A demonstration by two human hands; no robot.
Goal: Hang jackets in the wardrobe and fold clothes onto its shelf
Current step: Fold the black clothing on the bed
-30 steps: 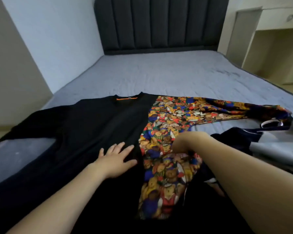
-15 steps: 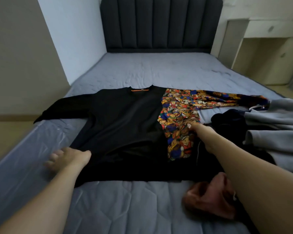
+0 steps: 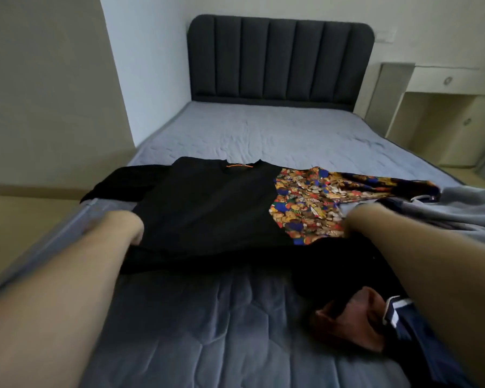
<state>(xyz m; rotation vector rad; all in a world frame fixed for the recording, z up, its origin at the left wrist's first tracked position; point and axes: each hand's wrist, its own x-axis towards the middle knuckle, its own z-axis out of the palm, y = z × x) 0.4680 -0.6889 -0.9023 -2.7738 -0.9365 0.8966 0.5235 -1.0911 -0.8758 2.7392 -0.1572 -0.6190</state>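
Centrally on the bed [image 3: 235,317], black sweatshirt [image 3: 207,208] lies flat; left hand [image 3: 126,228] at 9 o'clock and right hand [image 3: 353,219] at 3 o'clock touch its edges, fingers hidden, grip indeterminate.

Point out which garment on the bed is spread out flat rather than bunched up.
The black top with the orange neck label: it lies flat, sleeves out. The grey and reddish-brown garments are crumpled heaps.
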